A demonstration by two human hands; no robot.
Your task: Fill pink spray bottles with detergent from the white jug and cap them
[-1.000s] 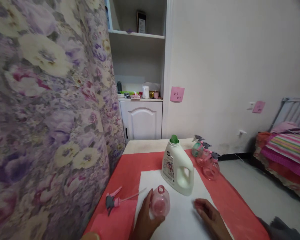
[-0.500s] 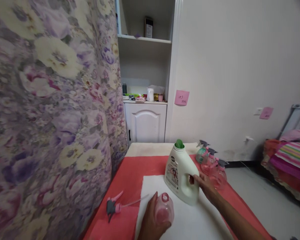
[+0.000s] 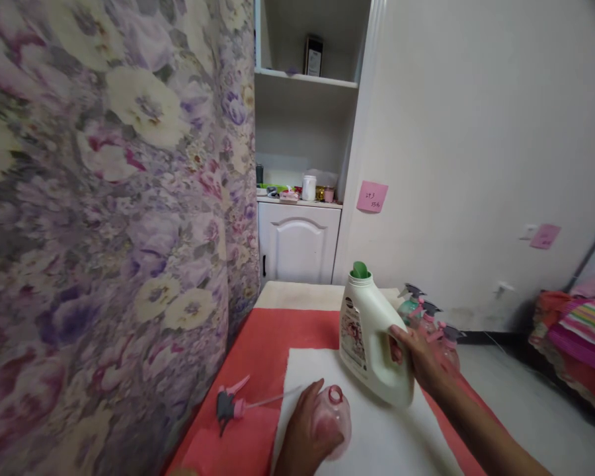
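My right hand [image 3: 419, 354] is wrapped round the handle of a large pale-green detergent jug [image 3: 364, 337]. The jug is uncapped, tilts slightly left, and shows a green spout in its neck. My left hand [image 3: 305, 426] curls round the side of a small clear pink spray bottle [image 3: 333, 420], which stands open-mouthed on a white sheet [image 3: 371, 436]. A grey and pink trigger sprayer [image 3: 228, 408] lies left of that hand, its thin tube pointing toward the bottle.
Several spray bottles [image 3: 429, 317] with sprayers on stand at the table's right edge, partly behind the jug and my right arm. A red cloth [image 3: 258, 344] covers the table. A floral curtain [image 3: 129, 231] hangs at the left, with a white cabinet [image 3: 300, 241] behind.
My right hand has taken a fuller grip through the jug's handle, and the jug appears raised a little. My left hand stays on the pink bottle. The view has shifted slightly left.
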